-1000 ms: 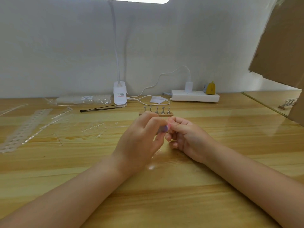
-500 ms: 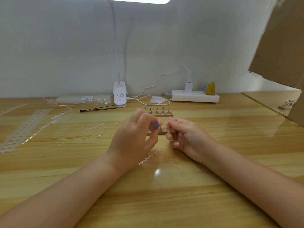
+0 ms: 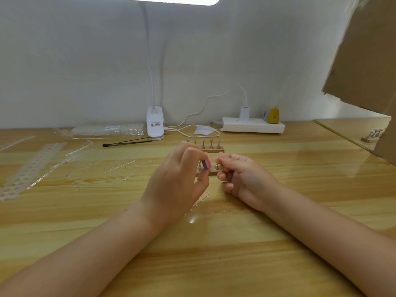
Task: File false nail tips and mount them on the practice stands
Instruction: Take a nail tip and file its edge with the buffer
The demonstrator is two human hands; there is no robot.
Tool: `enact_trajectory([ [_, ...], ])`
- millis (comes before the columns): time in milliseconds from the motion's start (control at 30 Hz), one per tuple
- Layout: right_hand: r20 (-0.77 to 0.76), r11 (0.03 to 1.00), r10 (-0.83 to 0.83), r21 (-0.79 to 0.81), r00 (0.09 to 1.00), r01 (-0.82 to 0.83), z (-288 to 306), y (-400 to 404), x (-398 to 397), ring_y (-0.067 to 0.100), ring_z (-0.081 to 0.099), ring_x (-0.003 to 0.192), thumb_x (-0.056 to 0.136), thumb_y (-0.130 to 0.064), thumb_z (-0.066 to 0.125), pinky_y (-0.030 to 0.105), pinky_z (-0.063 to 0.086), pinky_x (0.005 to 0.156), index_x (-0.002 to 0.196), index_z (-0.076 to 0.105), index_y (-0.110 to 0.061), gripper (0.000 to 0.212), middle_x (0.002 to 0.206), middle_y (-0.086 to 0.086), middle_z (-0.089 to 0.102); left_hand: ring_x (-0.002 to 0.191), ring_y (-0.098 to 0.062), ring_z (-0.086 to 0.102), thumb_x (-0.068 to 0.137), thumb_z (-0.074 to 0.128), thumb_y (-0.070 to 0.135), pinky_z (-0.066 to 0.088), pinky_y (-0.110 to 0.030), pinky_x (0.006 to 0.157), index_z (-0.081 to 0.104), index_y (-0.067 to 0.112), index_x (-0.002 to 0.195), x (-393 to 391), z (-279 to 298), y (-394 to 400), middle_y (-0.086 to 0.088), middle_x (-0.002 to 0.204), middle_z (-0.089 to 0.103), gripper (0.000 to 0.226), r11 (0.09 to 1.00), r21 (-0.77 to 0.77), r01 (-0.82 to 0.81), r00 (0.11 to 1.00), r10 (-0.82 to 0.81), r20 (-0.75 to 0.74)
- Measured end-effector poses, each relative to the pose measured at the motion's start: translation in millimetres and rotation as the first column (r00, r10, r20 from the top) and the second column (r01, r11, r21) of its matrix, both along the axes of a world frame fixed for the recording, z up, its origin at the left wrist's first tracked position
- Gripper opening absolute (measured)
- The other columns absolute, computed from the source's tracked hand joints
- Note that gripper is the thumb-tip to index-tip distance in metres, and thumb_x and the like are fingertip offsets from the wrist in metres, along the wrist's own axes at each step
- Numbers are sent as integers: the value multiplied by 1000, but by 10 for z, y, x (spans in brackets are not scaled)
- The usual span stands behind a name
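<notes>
My left hand (image 3: 177, 181) pinches a small pink and purple file block (image 3: 206, 163) between thumb and fingers at the middle of the table. My right hand (image 3: 244, 179) sits just to its right with fingertips pinched together, apparently on a clear nail tip too small to make out. Between and behind the hands stands a wooden practice stand (image 3: 211, 173) with metal pegs, partly hidden by my fingers. A second practice stand (image 3: 211, 146) with several metal pegs sits further back.
Clear nail-tip sprues (image 3: 124, 166) and perforated strips (image 3: 30, 170) lie at the left. A lamp base (image 3: 155, 125), black stick (image 3: 126, 143), bagged tips (image 3: 107, 130), power strip (image 3: 252, 125) and cable line the back. A cardboard panel (image 3: 368, 56) and another stand (image 3: 372, 135) are on the right.
My hands have drawn slightly apart. The left hand lifted and turned, so the pink and purple file block now shows between its fingers, and the near stand shows between the hands.
</notes>
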State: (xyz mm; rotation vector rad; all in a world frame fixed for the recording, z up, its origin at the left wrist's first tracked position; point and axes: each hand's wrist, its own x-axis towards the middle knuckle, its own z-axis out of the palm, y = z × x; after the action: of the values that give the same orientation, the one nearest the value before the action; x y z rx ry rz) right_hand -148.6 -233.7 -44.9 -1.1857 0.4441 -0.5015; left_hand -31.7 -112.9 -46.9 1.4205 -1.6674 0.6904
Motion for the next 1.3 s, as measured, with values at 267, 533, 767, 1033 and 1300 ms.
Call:
enact_trajectory([
  [267, -13, 986, 112, -119, 994, -113, 5, 23, -26, 9, 49, 57, 79, -25, 60, 17, 36, 44, 78, 62, -13, 13, 64, -4, 55, 60, -27, 55, 73, 75, -4, 47, -37, 45, 61, -3, 82, 31, -31, -8, -14, 81, 58, 17, 991, 103, -83, 996, 78, 53],
  [533, -17, 997, -2, -81, 1000, 0, -18, 23, 6, 8, 48, 53, 91, -17, 57, 17, 36, 40, 89, 62, -9, 9, 63, -6, 60, 74, -20, 58, 78, 67, 7, 51, -34, 59, 54, 4, 93, 49, -32, -7, -9, 89, 56, 21, 998, 45, 35, 998, -33, -50],
  [767, -38, 995, 7, -96, 999, -10, 0, 50, 7, 9, 48, 54, 92, -16, 56, 17, 36, 39, 86, 60, -10, 10, 61, -8, 60, 71, -24, 62, 78, 70, -1, 54, -41, 56, 60, 0, 89, 121, -22, 9, -8, 87, 58, 15, 993, 106, -53, 991, 66, -117],
  [1033, -27, 996, 36, -84, 999, -38, 1, 32, 1, 9, 49, 54, 92, -17, 55, 18, 35, 39, 82, 59, -11, 12, 63, -6, 58, 70, -27, 62, 81, 70, -2, 53, -42, 56, 63, -2, 87, 121, -45, -18, -11, 87, 59, 9, 989, 131, -66, 995, 76, -69],
  [1300, -27, 990, 97, -104, 995, -99, 11, 21, -22, 9, 50, 55, 82, -22, 58, 18, 35, 42, 82, 60, -10, 12, 64, -4, 56, 67, -27, 59, 80, 70, -2, 51, -36, 56, 63, -2, 88, 95, -41, -24, -14, 86, 60, 10, 994, 109, -25, 999, 20, 45],
])
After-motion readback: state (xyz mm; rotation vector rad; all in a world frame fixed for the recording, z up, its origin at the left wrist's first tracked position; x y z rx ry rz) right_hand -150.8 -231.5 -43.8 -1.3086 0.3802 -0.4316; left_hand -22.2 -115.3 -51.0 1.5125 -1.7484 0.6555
